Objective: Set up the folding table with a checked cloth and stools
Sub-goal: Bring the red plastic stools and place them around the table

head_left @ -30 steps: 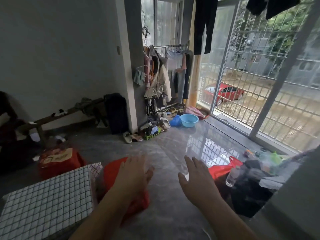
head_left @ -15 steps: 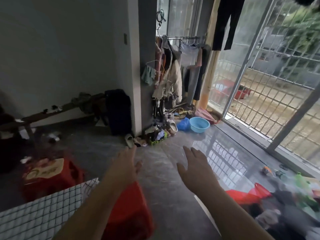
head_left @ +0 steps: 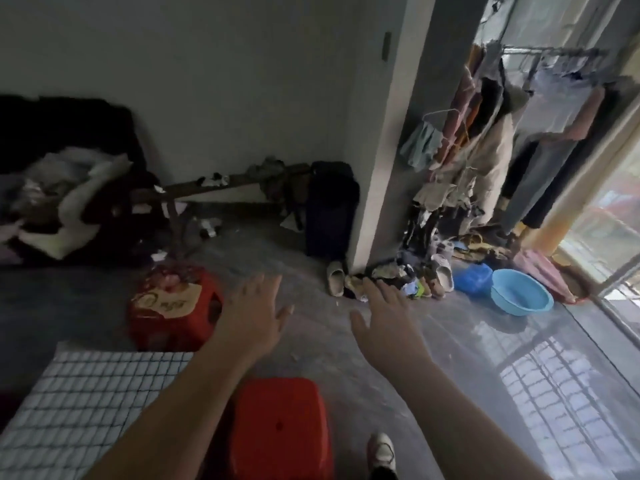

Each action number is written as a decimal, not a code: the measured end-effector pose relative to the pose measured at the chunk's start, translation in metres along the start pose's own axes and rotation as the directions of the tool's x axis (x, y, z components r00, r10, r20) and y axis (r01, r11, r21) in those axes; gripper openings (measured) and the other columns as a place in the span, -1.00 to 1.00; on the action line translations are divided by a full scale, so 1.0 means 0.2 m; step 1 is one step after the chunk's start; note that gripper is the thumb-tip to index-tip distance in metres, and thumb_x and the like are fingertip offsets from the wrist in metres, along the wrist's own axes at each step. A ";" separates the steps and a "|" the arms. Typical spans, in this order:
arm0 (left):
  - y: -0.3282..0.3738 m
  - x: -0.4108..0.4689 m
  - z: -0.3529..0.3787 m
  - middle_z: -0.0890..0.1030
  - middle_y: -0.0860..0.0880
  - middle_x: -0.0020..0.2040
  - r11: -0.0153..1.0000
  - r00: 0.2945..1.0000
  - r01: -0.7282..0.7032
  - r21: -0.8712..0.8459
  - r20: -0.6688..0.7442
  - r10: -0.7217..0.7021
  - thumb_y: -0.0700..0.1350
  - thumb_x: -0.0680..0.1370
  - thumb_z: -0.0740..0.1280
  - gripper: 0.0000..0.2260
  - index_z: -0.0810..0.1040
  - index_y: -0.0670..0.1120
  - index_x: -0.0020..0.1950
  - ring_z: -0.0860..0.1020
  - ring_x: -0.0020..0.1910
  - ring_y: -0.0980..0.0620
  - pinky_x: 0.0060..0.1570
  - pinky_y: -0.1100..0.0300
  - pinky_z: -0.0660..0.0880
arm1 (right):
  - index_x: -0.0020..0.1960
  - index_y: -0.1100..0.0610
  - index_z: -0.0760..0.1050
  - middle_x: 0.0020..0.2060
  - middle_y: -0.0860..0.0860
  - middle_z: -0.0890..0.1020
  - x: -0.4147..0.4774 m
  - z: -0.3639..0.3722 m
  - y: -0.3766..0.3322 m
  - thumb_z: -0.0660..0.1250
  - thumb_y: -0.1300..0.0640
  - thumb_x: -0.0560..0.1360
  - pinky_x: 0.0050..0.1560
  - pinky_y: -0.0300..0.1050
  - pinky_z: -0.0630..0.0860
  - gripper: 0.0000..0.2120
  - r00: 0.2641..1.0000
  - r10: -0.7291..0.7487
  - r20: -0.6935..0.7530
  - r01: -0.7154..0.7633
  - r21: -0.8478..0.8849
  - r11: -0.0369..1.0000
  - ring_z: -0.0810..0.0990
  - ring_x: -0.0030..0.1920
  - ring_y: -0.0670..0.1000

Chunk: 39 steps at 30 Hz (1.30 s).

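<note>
The table under a white checked cloth [head_left: 86, 403] fills the lower left corner. A red plastic stool [head_left: 280, 427] stands right beside it at the bottom centre. A second red stool [head_left: 194, 323] stands farther back on the floor with a bag of something [head_left: 166, 292] on top. My left hand [head_left: 254, 317] and my right hand [head_left: 388, 323] are both stretched forward in the air with straight fingers, holding nothing. The left hand hovers just right of the far stool.
A grey pillar [head_left: 388, 133] rises ahead, with shoes [head_left: 398, 275], a blue basin [head_left: 519, 296] and hanging clothes [head_left: 502, 150] to its right. A low bench [head_left: 228, 185] and a dark suitcase [head_left: 329, 209] line the back wall. My shoe [head_left: 381, 452] shows at the bottom.
The view has swung left and down. The far stool and the near stool are now both in full view. Both hands stay stretched out and hold nothing.
</note>
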<state>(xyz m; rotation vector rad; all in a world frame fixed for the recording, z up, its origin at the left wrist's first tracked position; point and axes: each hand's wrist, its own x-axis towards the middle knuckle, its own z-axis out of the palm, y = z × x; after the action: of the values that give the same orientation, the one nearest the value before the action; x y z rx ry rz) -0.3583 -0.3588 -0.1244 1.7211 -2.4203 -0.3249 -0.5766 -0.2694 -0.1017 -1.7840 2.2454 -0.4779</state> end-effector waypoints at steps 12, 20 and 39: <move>0.12 -0.15 0.07 0.18 -0.15 0.59 0.686 0.682 0.720 -0.105 -0.072 -0.727 0.24 0.61 0.10 -0.39 0.12 0.02 0.60 0.13 0.56 -0.18 0.48 -0.16 0.18 | 0.47 0.13 0.31 0.37 0.14 0.42 0.80 0.26 -0.14 -0.10 -0.21 0.45 0.38 0.19 0.33 -0.29 0.659 -0.687 0.306 0.720 0.005 0.694 0.35 0.39 0.21; 0.41 -0.49 0.22 0.09 -0.11 0.62 0.397 0.381 0.888 -0.233 -0.114 -0.918 0.21 0.63 0.14 -0.40 0.08 0.04 0.61 0.05 0.59 -0.15 0.52 -0.14 0.11 | 0.53 0.13 0.22 0.47 0.14 0.34 0.69 0.29 -0.07 0.14 -0.16 0.55 0.48 0.14 0.21 -0.36 0.444 -0.816 0.371 0.813 0.216 0.540 0.26 0.47 0.18; 0.67 -0.58 1.57 0.25 -0.07 0.57 -0.041 0.017 0.812 -0.582 0.093 -0.995 0.03 0.61 0.28 -0.42 0.18 -0.04 0.59 0.19 0.54 -0.02 0.49 0.08 0.12 | 0.52 0.07 0.26 0.41 0.11 0.42 0.63 1.42 0.56 0.17 -0.09 0.48 0.41 0.17 0.33 -0.36 0.181 -0.728 0.661 0.796 0.337 0.503 0.37 0.41 0.14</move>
<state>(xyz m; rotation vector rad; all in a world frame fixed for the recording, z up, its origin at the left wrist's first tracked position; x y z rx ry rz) -0.5202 -0.1786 -0.3923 2.5084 -0.2947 -0.5957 -0.5995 -0.3989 -0.4040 -2.4491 0.6541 0.2522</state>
